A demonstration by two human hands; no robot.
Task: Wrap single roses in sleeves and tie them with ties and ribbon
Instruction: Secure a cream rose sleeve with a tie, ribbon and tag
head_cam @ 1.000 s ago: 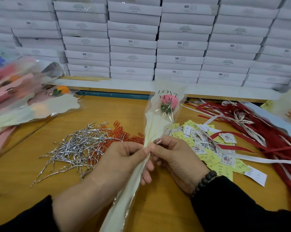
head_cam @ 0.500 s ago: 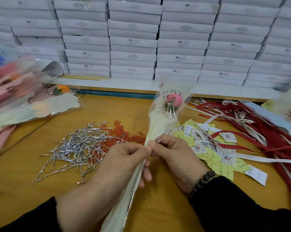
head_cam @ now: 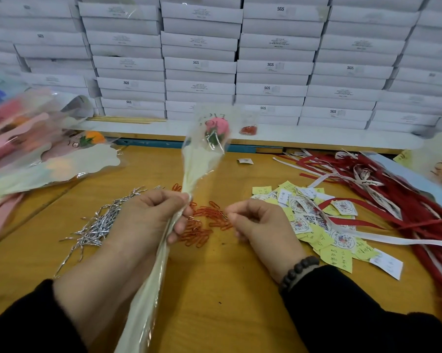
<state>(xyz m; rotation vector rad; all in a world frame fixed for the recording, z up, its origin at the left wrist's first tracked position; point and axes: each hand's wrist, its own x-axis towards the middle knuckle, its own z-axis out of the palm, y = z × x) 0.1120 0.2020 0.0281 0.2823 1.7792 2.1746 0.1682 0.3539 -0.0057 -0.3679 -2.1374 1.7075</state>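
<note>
Nearest, two black sleeves [head_cam: 354, 314] come in from the bottom edge, the right wrist wearing a dark bead bracelet [head_cam: 297, 271]. The left hand [head_cam: 148, 220] grips the gathered neck of a cream and clear sleeve [head_cam: 197, 169], fingers curled round it; the sleeve's tail runs down past the forearm to the bottom edge, and its wide end rises tilted toward the far side. Inside that wide end sits a pink rose [head_cam: 216, 126] with green leaves under it. The right hand [head_cam: 260, 225], just beside the left but apart from the sleeve, has its fingers curled, thumb and forefinger pressed together over the red clips [head_cam: 202, 225]; whether it pinches a clip or a tie I cannot tell.

On the wooden bench [head_cam: 214, 289] the clips lie between the hands, with a heap of silver ties [head_cam: 100, 222] to their left. Right of the right hand spreads a pile of yellow and white tags [head_cam: 326, 225], some with round printed marks. Beyond them, red and white ribbon [head_cam: 392, 189] lies in a loose tangle to the right edge. At the left edge, wrapped roses [head_cam: 44, 149] are stacked, blurred, one with an orange bloom. A small bag of red clips [head_cam: 249, 128] rests on the white ledge behind the bench. Farthest back, white boxes [head_cam: 273, 67] are stacked in columns, several marked SGS.
</note>
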